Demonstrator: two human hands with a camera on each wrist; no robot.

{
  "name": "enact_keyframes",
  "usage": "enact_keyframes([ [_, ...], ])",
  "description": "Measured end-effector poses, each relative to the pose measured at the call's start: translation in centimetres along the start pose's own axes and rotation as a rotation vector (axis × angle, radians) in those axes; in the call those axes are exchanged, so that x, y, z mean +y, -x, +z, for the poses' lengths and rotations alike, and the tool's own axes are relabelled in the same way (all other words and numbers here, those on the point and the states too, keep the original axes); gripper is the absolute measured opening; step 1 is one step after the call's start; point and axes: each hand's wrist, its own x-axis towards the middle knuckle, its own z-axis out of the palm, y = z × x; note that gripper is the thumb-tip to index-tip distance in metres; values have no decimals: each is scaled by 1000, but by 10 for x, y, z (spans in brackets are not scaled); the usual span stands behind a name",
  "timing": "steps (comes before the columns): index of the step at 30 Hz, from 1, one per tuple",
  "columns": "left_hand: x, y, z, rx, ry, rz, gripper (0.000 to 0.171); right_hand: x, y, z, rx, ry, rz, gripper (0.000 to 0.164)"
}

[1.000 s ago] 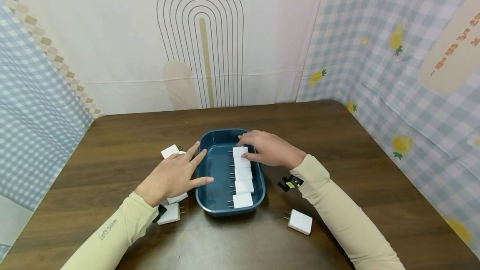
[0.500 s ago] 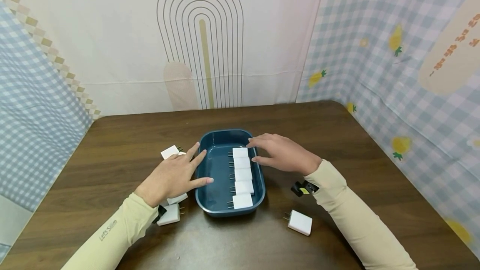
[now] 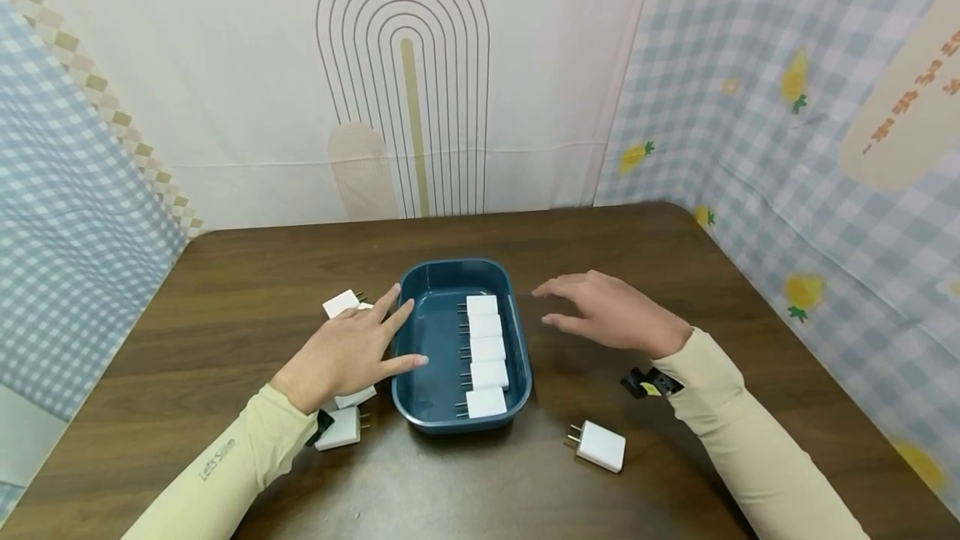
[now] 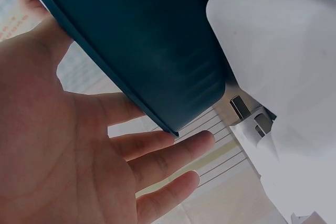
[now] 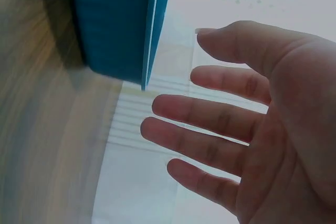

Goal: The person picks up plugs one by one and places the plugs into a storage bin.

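A blue rectangular tray (image 3: 429, 422) with rounded corners stands mid-table. Along its right side lies a column of several white plug-in chargers (image 3: 487, 349), their metal prongs facing left. My left hand (image 3: 350, 354) rests over the tray's left rim with fingers spread; the left wrist view shows fingertips right at the rim. To the right of the tray, my right hand (image 3: 611, 311) hovers apart from it, fingers loosely extended around nothing, as its palm (image 5: 294, 145) confirms in the right wrist view.
More white chargers (image 3: 339, 429) lie left of the tray, partly hidden under my left hand and wrist. One single charger (image 3: 601, 446) sits on the brown table (image 3: 480, 490) at the front right. Patterned cloths (image 3: 555, 73) hang behind and beside the table.
My right hand has let go of the farthest charger in the column and moved right, out of the tray and past its rim. My left hand stays in place.
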Motion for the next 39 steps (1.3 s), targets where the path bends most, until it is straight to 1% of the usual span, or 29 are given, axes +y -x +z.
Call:
enact_keyframes([
  [7,0,0,0,5,-1,2,90,1,11,-4,-30,-10,4,38],
  [14,1,0,-2,-5,3,1,90,-4,24,-3,-95,-11,-30,40],
  [17,2,0,-2,-8,8,-1,90,-6,30,-4,-168,-21,-14,44],
  [21,1,0,-2,-11,9,-5,90,-10,34,-6,-319,-50,58,48],
  [23,1,0,-1,-11,8,-5,90,-13,35,-5,-376,-52,87,46],
  [25,1,1,-1,-10,9,-6,90,-16,35,-3,-409,-47,109,42],
  [29,1,1,0,-9,9,-5,90,-23,34,5,-432,-25,112,35],
  [32,1,1,0,-10,12,-6,90,-27,35,12,-447,-16,92,33],
  [39,1,1,0,-7,12,-8,90,-33,37,25,-457,27,69,35],
])
